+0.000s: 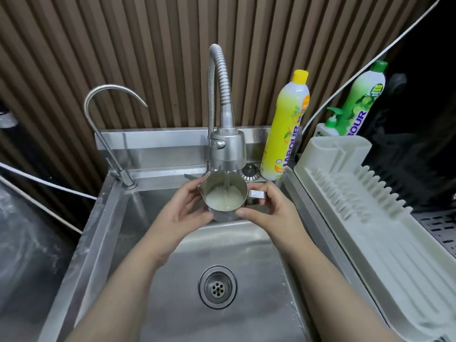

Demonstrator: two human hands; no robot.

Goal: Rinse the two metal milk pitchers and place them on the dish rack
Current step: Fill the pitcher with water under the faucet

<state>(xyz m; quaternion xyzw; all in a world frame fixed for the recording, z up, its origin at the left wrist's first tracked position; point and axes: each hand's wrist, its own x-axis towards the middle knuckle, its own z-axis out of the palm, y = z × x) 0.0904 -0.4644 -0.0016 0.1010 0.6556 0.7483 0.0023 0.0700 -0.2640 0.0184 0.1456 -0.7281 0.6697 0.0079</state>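
Over a stainless steel sink [138,243], seen from the head camera looking down, one metal milk pitcher [223,198] is held upright beneath the flexible spring faucet [225,144]. A thin stream of water [227,183] is seen falling into it, and cloudy, milky water is pooled inside. The pitcher is cupped from both sides: the left hand [183,213] is wrapped around its spout side, and the right hand [269,211] is closed around the wall just below the handle, which points to the right. Both hands are clamped on the pitcher. The drain [217,287] lies well below, near the middle of the basin.

A pale plastic dish rack [365,208] is set just beside the sink on the right, with nothing seen on its ridges. A yellow detergent bottle [286,129] stands at the back rim, and a green one [362,99] stands behind the rack. A slim gooseneck tap [108,124] rises at the left rear.

The second pitcher is not visible in this view.

Several risks can be judged. Wet steel may slip from wet fingers, dropping the pitcher into the basin. If the pitcher is overfilled or tipped abruptly, milky water may be splashed over the rim toward the rack. If it is emptied too soon, residue may be left inside.
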